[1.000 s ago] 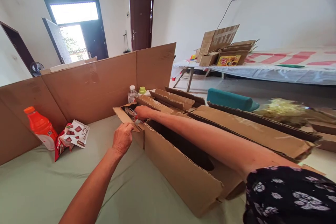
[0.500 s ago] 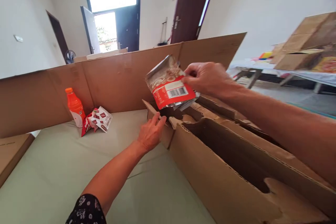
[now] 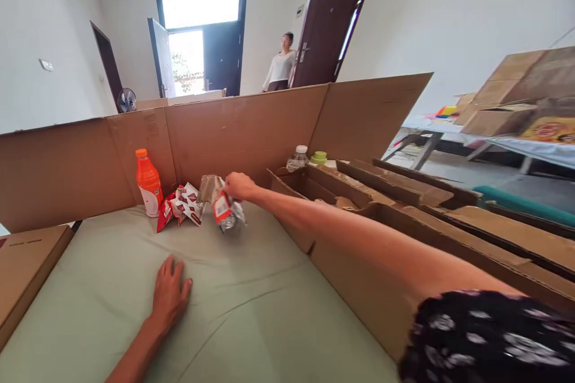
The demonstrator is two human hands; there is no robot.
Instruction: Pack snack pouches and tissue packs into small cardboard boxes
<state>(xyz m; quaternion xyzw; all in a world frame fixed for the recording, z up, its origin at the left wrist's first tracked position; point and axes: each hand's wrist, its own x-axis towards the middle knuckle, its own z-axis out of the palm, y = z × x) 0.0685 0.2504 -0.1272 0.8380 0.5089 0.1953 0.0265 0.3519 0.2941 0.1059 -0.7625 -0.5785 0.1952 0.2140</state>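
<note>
My right hand (image 3: pixel 240 186) is closed on the edge of a red and silver foil food pouch (image 3: pixel 223 206), held at the cloth-covered surface near its far side. Just left of the pouch lies a red and white snack packet (image 3: pixel 182 204). Beside that packet an orange bottle (image 3: pixel 148 184) stands upright against the cardboard panel. My left hand (image 3: pixel 169 290) rests on the pale green cloth (image 3: pixel 233 317), fingers stretched out, holding nothing.
A long cardboard box with open compartments (image 3: pixel 354 281) stands on the right. Behind it are a clear bottle (image 3: pixel 298 158) and a green-lidded item (image 3: pixel 319 158). A tall cardboard panel (image 3: pixel 233 131) runs along the back. A person (image 3: pixel 281 66) stands near the brown door.
My right hand has carried the pouch left and down from above the box to the cloth. My left hand has left the box edge for the cloth. A person has appeared in the background.
</note>
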